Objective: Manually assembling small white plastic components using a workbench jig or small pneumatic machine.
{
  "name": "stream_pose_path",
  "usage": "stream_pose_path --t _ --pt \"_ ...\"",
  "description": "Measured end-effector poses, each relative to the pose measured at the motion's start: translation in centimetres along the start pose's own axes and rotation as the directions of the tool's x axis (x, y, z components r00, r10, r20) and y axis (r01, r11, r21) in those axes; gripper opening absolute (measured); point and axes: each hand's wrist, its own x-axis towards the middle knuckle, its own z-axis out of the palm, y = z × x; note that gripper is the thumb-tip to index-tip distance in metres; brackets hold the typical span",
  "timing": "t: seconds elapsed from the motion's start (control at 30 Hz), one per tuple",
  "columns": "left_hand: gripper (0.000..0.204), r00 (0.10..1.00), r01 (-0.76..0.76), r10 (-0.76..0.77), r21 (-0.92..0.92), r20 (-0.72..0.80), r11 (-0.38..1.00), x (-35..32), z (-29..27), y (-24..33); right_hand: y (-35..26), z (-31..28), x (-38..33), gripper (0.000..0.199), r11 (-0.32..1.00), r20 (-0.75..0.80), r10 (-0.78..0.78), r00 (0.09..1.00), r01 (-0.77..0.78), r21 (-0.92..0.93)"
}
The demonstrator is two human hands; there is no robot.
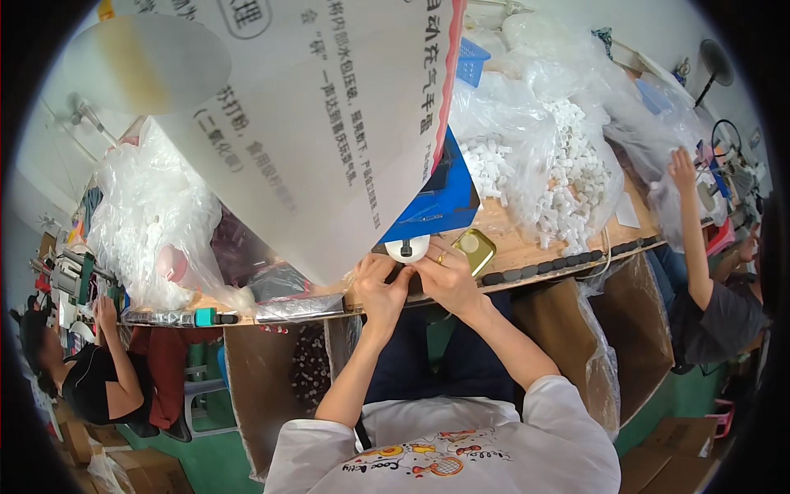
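My left hand (381, 286) and my right hand (448, 276) meet at the near edge of the wooden workbench (527, 247). Together they pinch a small white round part (407, 247) with a black stud on its front. My right hand wears a ring. A shallow gold-coloured tin (475, 249) sits just right of my right hand. A large white printed sheet (321, 123) hangs close over the bench and hides much of it.
Clear bags of small white plastic parts (568, 177) pile up at the right. More bags (152, 230) lie left. A row of black pieces (568, 263) lines the edge. A person (708, 288) works at the right, another (90, 370) at the left.
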Motion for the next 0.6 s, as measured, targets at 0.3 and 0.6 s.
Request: stream_pose_path --t 0.3,0.6 --pt "0.027 0.978 0.153 -0.153 0.012 0.143 0.988 1.0 -1.5 1.6 8.2 -4.2 -0.8 0.017 0.820 -0.200 0.544 0.815 -0.567 -0.079" --pt "0.058 0.910 0.352 -0.307 -0.125 0.280 0.928 0.4 -2.3 0.3 10.3 -3.4 0.4 0.009 0.749 0.019 0.477 0.879 -0.395 -0.532"
